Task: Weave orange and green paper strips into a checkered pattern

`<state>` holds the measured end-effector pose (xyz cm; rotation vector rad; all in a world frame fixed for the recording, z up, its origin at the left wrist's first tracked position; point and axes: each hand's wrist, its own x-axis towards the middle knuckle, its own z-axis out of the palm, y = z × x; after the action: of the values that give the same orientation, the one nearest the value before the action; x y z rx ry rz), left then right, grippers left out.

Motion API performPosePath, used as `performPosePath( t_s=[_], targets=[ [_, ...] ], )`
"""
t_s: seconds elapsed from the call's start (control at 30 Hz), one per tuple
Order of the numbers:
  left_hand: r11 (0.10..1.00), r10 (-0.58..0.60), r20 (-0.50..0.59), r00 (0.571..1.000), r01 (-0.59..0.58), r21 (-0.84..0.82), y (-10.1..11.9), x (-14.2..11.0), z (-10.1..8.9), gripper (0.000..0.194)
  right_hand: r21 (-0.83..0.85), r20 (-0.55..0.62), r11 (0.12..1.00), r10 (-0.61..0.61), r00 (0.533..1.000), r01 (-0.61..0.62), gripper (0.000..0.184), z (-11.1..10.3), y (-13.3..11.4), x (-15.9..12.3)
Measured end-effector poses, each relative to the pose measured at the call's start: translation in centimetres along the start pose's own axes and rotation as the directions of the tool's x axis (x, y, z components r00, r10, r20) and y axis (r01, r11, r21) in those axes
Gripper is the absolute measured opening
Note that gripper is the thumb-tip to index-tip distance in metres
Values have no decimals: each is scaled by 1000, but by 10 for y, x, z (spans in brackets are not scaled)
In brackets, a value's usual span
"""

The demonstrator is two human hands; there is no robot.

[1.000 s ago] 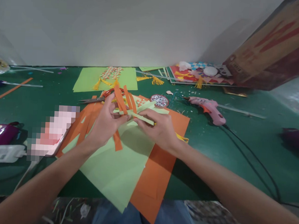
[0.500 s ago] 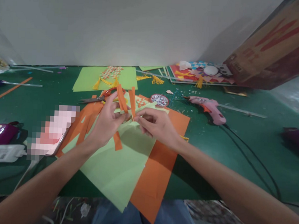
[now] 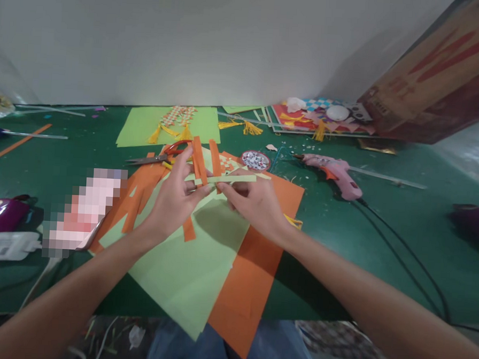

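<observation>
Orange paper strips (image 3: 199, 161) stood upright in the left hand (image 3: 170, 200), pinched between thumb and fingers above a pale green sheet (image 3: 195, 257). A green strip (image 3: 243, 178) crossed them, reaching over the right hand (image 3: 256, 202), whose thumb and fingers were close together; whether they gripped anything could not be told. Scissors (image 3: 154, 159) lay beyond, handles partly covered. Blocky pixels hid the phone (image 3: 89, 209), and the frame cut off a paper bag (image 3: 437, 77).

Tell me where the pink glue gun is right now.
In the head view, the pink glue gun lies on the green tabletop, right of the round dish, beyond and rightward of the right hand.
</observation>
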<state>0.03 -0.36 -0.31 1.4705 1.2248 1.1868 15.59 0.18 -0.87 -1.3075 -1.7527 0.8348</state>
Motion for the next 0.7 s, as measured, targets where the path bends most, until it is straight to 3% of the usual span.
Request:
performPosePath(
  t_s=[0.13, 0.4, 0.57, 0.7],
  targets=[
    [999, -24, 58, 998, 22, 31, -1, -1, 0, 71, 75, -11, 996, 45, 999, -44, 16, 2, 3, -1],
    [999, -40, 107, 993, 41, 0, -5, -1, 0, 71, 183, -6, 979, 93, 996, -90, 23, 1, 8, 1],
    [997, -35, 122, 992, 25, 77, -7, 0, -4, 72, 199, 20, 979, -36, 999, 32, 17, -1, 9, 0],
    [992, 16, 121, 993, -31, 122, -12, 0, -5, 72, 236, 84, 971, -38, 996, 17, 20, -3, 8, -1]
  ],
)
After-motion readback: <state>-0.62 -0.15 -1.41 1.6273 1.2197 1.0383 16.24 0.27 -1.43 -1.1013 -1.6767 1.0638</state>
